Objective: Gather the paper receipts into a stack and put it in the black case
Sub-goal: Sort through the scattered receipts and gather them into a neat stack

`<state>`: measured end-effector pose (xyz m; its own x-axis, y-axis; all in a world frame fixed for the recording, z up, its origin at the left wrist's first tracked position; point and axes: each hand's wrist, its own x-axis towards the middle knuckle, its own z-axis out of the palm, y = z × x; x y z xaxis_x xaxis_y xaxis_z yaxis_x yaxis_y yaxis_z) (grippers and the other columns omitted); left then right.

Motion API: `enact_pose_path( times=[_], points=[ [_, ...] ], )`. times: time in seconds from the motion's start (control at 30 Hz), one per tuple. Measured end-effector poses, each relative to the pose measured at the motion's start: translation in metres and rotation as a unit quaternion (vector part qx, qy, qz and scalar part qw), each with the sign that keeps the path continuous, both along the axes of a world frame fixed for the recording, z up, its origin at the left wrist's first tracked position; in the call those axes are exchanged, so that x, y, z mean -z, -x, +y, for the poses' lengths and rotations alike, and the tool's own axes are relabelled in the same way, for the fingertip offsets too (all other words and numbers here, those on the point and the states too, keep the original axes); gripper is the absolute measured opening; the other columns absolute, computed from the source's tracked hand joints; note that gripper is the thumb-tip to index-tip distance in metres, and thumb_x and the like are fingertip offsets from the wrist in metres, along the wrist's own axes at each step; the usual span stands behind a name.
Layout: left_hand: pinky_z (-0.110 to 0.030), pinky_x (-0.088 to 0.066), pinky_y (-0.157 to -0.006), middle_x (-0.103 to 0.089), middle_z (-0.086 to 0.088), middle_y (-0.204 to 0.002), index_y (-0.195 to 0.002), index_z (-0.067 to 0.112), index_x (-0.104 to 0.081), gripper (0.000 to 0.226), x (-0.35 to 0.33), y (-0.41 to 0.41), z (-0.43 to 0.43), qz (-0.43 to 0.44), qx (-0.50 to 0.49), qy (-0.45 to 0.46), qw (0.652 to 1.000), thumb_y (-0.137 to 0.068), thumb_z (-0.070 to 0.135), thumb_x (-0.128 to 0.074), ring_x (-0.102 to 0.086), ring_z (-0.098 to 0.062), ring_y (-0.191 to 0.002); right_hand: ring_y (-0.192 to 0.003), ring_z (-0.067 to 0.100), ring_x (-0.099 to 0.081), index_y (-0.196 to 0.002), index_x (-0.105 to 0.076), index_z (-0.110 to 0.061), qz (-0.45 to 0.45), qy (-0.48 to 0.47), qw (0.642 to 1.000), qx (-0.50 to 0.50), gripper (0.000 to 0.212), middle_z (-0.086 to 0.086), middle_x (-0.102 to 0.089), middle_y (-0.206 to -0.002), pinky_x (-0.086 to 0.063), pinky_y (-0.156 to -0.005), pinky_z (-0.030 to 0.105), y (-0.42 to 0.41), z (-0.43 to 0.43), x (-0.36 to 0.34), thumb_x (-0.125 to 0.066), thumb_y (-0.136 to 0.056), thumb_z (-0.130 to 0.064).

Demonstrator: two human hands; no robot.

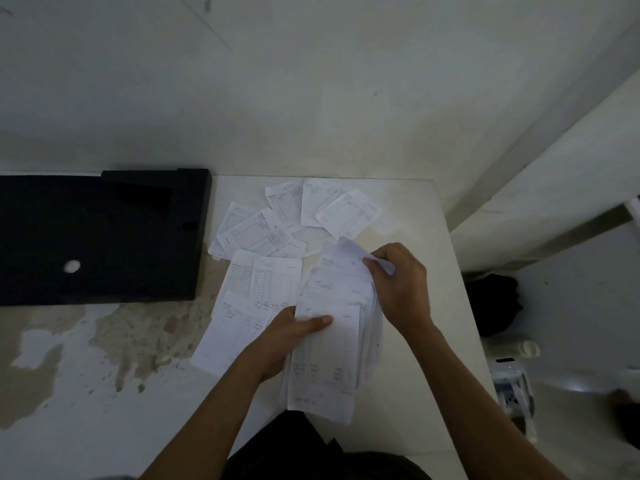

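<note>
A thick stack of white paper receipts (pixel 329 355) is held above the table's near edge. My left hand (pixel 287 341) grips its left side, thumb on top. My right hand (pixel 401 289) pinches the far right corner of the top sheets, which curl upward. Several loose receipts (pixel 263 233) lie scattered on the table beyond and left of the stack, some overlapping; more loose receipts (pixel 346 211) sit near the back edge. The black case (pixel 104 237) lies flat at the table's back left, a small silver disc (pixel 72 266) on it.
The white table (pixel 433 237) has a worn, stained patch (pixel 138 337) at front left. A wall rises right behind it. To the right, past the table edge, a dark bag (pixel 495 303) and a white appliance (pixel 512 379) sit on the floor.
</note>
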<state>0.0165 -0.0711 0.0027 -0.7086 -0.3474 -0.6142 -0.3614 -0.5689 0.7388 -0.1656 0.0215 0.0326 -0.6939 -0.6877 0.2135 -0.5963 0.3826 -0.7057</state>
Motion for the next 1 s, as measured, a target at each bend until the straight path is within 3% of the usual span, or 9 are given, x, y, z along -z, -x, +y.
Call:
enact_pose_path(
  times=[0.17, 0.27, 0.33, 0.4, 0.53, 0.67, 0.77, 0.87, 1.0],
  points=[
    [-0.020, -0.055, -0.079, -0.072, 0.004, -0.112, -0.114, 0.022, -0.067, 0.031, -0.007, 0.001, -0.008, 0.008, 0.021, 0.043, 0.999, -0.083, 0.022, -0.071, -0.068, -0.012, -0.102, -0.052, 0.000, -0.048, -0.068, -0.050, -0.018, -0.129, 0.031, 0.982, 0.135, 0.028, -0.005, -0.053, -0.062, -0.039, -0.051, 0.009, -0.006, -0.004, -0.002, -0.060, -0.094, -0.018],
    [-0.027, -0.054, -0.088, -0.071, 0.002, -0.115, -0.119, 0.019, -0.066, 0.037, -0.007, -0.003, -0.013, 0.001, 0.035, 0.061, 0.998, -0.083, 0.023, -0.072, -0.067, -0.014, -0.106, -0.058, 0.007, -0.048, -0.073, -0.052, -0.012, -0.192, 0.060, 0.963, 0.177, 0.025, 0.000, -0.053, -0.066, -0.044, -0.059, 0.020, -0.004, -0.002, 0.001, -0.061, -0.094, -0.021],
    [-0.032, -0.052, -0.094, -0.070, 0.002, -0.117, -0.121, 0.018, -0.065, 0.039, -0.006, -0.003, -0.014, -0.003, 0.041, 0.063, 0.997, -0.082, 0.024, -0.072, -0.066, -0.015, -0.108, -0.070, 0.014, -0.058, -0.083, -0.058, -0.010, -0.256, 0.093, 0.938, 0.214, 0.018, 0.003, -0.061, -0.077, -0.052, -0.067, 0.027, -0.003, -0.001, 0.001, -0.063, -0.093, -0.025],
    [-0.028, -0.052, -0.093, -0.071, 0.004, -0.115, -0.118, 0.021, -0.066, 0.035, -0.007, -0.003, -0.013, -0.002, 0.043, 0.067, 0.997, -0.083, 0.024, -0.071, -0.066, -0.012, -0.107, -0.082, 0.019, -0.065, -0.094, -0.061, -0.011, -0.322, 0.124, 0.902, 0.258, 0.017, 0.006, -0.066, -0.089, -0.057, -0.074, 0.031, -0.002, -0.001, 0.002, -0.063, -0.093, -0.028],
    [-0.021, -0.052, -0.085, -0.070, 0.007, -0.112, -0.110, 0.027, -0.065, 0.028, -0.006, -0.006, -0.008, -0.018, 0.043, 0.079, 0.996, -0.083, 0.022, -0.071, -0.065, -0.009, -0.104, -0.085, 0.024, -0.067, -0.088, -0.060, -0.014, -0.370, 0.176, 0.859, 0.308, 0.016, 0.005, -0.065, -0.087, -0.059, -0.074, 0.034, -0.001, 0.001, 0.003, -0.065, -0.092, -0.029],
    [-0.016, -0.053, -0.084, -0.068, 0.015, -0.105, -0.108, 0.030, -0.063, 0.027, -0.005, -0.014, -0.008, -0.026, 0.027, 0.091, 0.995, -0.084, 0.020, -0.070, -0.063, 0.001, -0.097, -0.081, 0.019, -0.070, -0.101, -0.063, -0.012, -0.456, 0.237, 0.809, 0.285, 0.017, 0.004, -0.069, -0.091, -0.057, -0.061, 0.027, 0.004, 0.008, 0.000, -0.070, -0.090, -0.024],
    [-0.022, -0.050, -0.092, -0.068, 0.013, -0.109, -0.112, 0.030, -0.062, 0.030, -0.002, -0.015, -0.008, -0.020, 0.019, 0.088, 0.996, -0.085, 0.019, -0.070, -0.063, -0.003, -0.103, -0.090, 0.023, -0.075, -0.113, -0.065, -0.014, -0.559, 0.206, 0.783, 0.179, 0.029, 0.004, -0.076, -0.101, -0.061, -0.069, 0.033, 0.003, 0.012, -0.001, -0.073, -0.085, -0.010],
    [-0.013, -0.050, -0.085, -0.067, 0.018, -0.106, -0.117, 0.028, -0.062, 0.034, -0.003, -0.017, -0.011, -0.029, 0.034, 0.115, 0.992, -0.085, 0.020, -0.070, -0.062, 0.005, -0.098, -0.097, 0.030, -0.072, -0.121, -0.064, -0.009, -0.534, 0.177, 0.803, 0.197, 0.041, 0.009, -0.074, -0.110, -0.060, -0.078, 0.040, 0.006, 0.016, 0.004, -0.077, -0.082, -0.009],
    [-0.020, -0.050, -0.087, -0.067, 0.009, -0.110, -0.122, 0.021, -0.061, 0.040, -0.001, -0.026, -0.017, -0.073, 0.046, 0.131, 0.988, -0.083, 0.024, -0.072, -0.062, -0.012, -0.111, -0.101, 0.027, -0.069, -0.118, -0.063, -0.015, -0.461, 0.258, 0.791, 0.310, 0.041, 0.004, -0.071, -0.110, -0.060, -0.083, 0.044, 0.026, 0.023, 0.004, -0.078, -0.081, -0.016]
  ],
)
